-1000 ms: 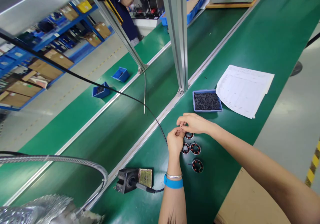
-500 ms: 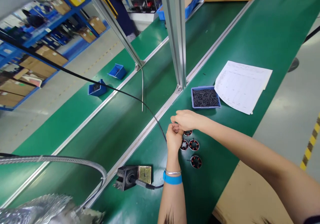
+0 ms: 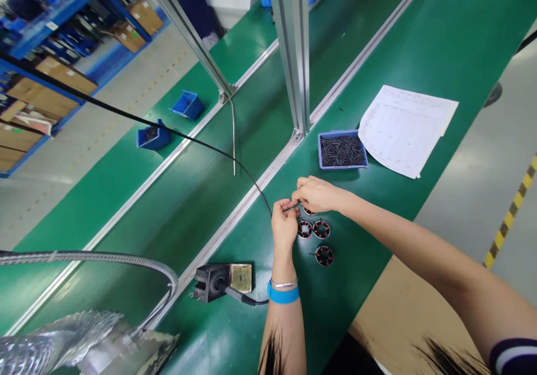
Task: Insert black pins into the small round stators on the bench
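My left hand (image 3: 285, 223), with a blue band and a silver bracelet at the wrist, is palm up with its fingers curled. Meeting its fingertips from the right is my right hand (image 3: 315, 194), thumb and fingers pinched together. Whatever sits between the fingertips is too small to make out. Partly under my right hand lies a ring-shaped motor stator (image 3: 311, 211) with dark and copper-coloured windings. Close by are a stator with a white centre (image 3: 305, 229), another stator (image 3: 321, 229), and a lower stator (image 3: 324, 256) with a short dark lead.
A blue tray (image 3: 343, 167) of short black tubes stands beyond my hands, touching a paper sheet (image 3: 409, 132). A soldering iron (image 3: 239, 295) rests in its holder (image 3: 210, 283) at left. A black cable (image 3: 218, 152) and metal posts (image 3: 293, 56) cross the bench.
The view has tilted, so the bench appears slightly higher. My left fingers have opened out a little, and my hands have drawn slightly apart. The stators stay in place.
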A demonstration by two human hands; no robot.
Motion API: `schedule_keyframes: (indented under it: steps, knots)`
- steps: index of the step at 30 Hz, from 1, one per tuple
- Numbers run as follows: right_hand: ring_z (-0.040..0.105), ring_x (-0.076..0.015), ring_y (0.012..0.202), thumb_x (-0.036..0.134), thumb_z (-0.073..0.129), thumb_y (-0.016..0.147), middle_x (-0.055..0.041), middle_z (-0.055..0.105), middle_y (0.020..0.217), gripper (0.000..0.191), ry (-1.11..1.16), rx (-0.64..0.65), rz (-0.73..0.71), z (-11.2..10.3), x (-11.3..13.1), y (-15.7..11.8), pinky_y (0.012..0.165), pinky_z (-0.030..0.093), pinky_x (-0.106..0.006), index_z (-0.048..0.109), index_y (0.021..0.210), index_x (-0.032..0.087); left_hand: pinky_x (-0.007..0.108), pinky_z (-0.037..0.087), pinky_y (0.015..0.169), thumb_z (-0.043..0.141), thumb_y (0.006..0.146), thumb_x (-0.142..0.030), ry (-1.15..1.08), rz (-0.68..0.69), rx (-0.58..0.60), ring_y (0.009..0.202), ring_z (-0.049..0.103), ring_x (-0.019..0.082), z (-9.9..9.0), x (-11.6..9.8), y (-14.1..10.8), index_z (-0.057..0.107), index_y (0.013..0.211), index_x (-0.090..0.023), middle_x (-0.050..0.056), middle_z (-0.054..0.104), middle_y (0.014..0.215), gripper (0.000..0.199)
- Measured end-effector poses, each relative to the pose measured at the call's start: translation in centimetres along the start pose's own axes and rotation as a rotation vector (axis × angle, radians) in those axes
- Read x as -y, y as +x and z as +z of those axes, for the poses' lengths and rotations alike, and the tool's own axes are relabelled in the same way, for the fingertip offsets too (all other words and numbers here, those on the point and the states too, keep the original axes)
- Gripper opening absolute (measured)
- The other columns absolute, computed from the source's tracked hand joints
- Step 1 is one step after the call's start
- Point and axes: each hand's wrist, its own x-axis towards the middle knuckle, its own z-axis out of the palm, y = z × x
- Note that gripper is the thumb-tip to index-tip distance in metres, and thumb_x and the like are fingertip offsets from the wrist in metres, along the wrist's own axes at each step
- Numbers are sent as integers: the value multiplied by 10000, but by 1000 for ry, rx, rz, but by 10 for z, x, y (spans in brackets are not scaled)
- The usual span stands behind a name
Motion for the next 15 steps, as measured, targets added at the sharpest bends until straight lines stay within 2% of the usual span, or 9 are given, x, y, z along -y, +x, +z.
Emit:
schedule_keyframes:
  steps: [4,8,13,15]
  knots:
    - [544,-234,1043,127,582,795,-81,691,922,239,86,-65,18,1,-5,-5,869,412,-330,718,986,175,277,519,837,539,825,-51,127,4,36,891,649,130,-5,4,-14,556,1075,-133,119,648,1113,264]
    - [557,-232,989,170,568,835,-77,723,895,179,121,-132,39,7,-3,-3,900,425,-352,743,876,170,291,511,882,624,794,-107,256,-1,116,957,651,151,-1,0,-18,524,1172,-139,132,644,1179,392]
    - [558,-198,991,253,660,842,-48,723,918,108,211,-215,108,17,-7,3,924,413,-337,736,854,177,342,479,787,642,827,-334,716,40,88,879,662,212,10,-23,-1,538,1179,-211,67,685,1129,387]
    - [563,-189,983,313,673,852,-42,720,922,145,204,-223,135,20,-9,2,924,411,-332,731,862,180,337,456,774,639,824,-308,836,64,126,936,655,243,12,-28,6,568,1140,-216,64,697,1087,336]
